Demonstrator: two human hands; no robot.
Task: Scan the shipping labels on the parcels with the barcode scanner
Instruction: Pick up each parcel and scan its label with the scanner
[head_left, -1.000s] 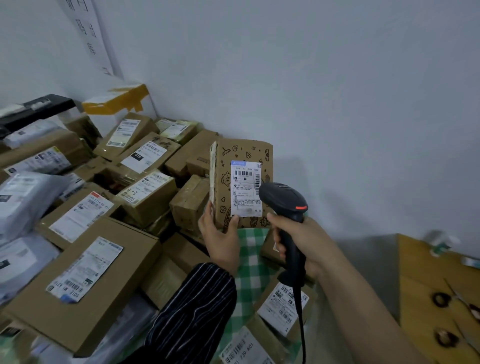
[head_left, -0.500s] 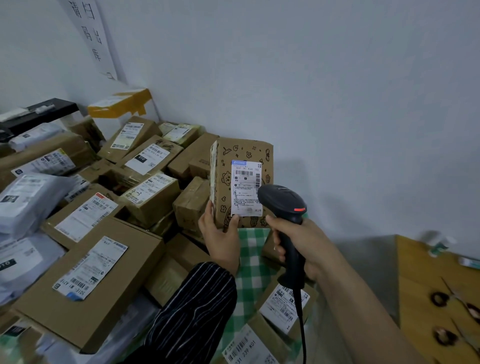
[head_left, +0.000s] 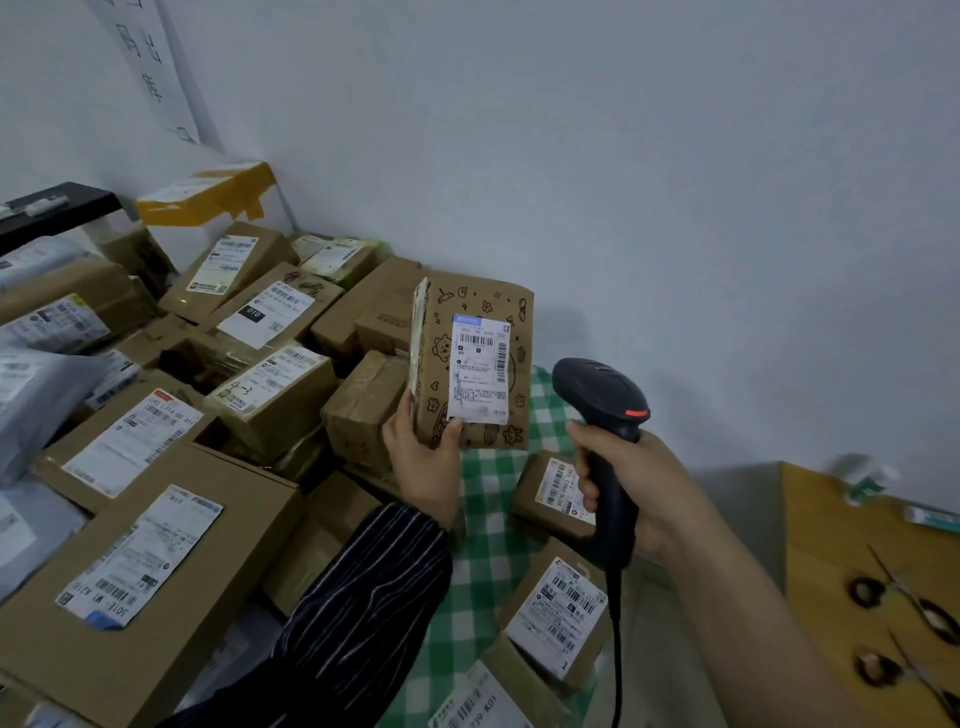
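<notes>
Left hand (head_left: 423, 467) grasps the doodle-printed cardboard parcel (head_left: 434, 374) by its lower left corner: thumb on the front face, touching the bottom edge of the shipping label (head_left: 479, 369), fingers hidden behind the box. Parcel stands upright at 12 o'clock from that hand, label facing the camera.

Right hand (head_left: 636, 486) is clenched round the handle of the black barcode scanner (head_left: 602, 400). Scanner head sits at 4 o'clock from the label, just beside the parcel's right edge, apart from it. Its cable (head_left: 616, 649) drops toward 6 o'clock.

Below both hands lies a green checked cloth (head_left: 488, 525). Two small labelled parcels rest on it: one (head_left: 553, 491) between the wrists, another (head_left: 558, 618) at 6 o'clock from it.

From 7 to 11 o'clock of the held parcel the pile of boxes (head_left: 270, 395) is packed tight, up to the wall (head_left: 675, 182); a large carton (head_left: 130, 571) fills the lower left. Open air runs from 12 to 3 o'clock, before the bare wall. At 4 o'clock a wooden bench (head_left: 831, 519) carries scissors (head_left: 904, 608); its near edge stands well apart from the right forearm.
</notes>
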